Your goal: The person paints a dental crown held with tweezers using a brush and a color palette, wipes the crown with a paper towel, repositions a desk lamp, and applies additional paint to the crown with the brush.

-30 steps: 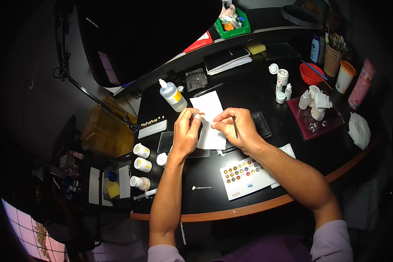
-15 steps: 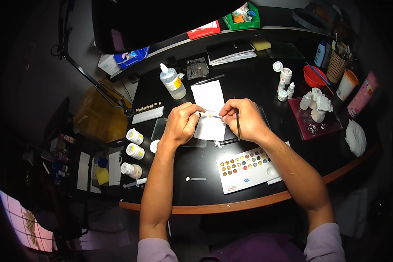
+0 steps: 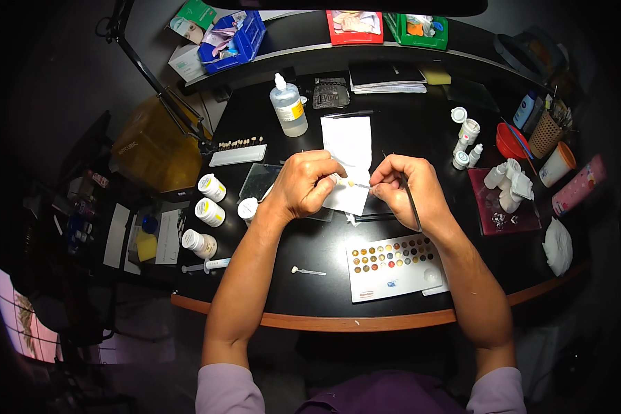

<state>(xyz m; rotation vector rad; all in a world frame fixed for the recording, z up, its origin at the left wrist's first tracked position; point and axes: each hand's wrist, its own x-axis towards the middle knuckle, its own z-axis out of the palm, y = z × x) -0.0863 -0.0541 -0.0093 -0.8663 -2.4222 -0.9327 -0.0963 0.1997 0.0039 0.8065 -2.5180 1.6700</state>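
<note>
Left hand (image 3: 309, 185) pinching small pale tooth piece (image 3: 351, 183) between fingertips, over white paper sheet (image 3: 350, 148) on black bench (image 3: 324, 241). Right hand (image 3: 408, 188) closed around thin brush (image 3: 411, 202), tip meeting piece between both hands. Colour palette (image 3: 393, 265) just below right hand.

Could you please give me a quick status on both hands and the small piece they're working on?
Left hand pinching small pale piece over white paper. Right hand holds thin tool, tip at piece. Nothing in the way.
</note>
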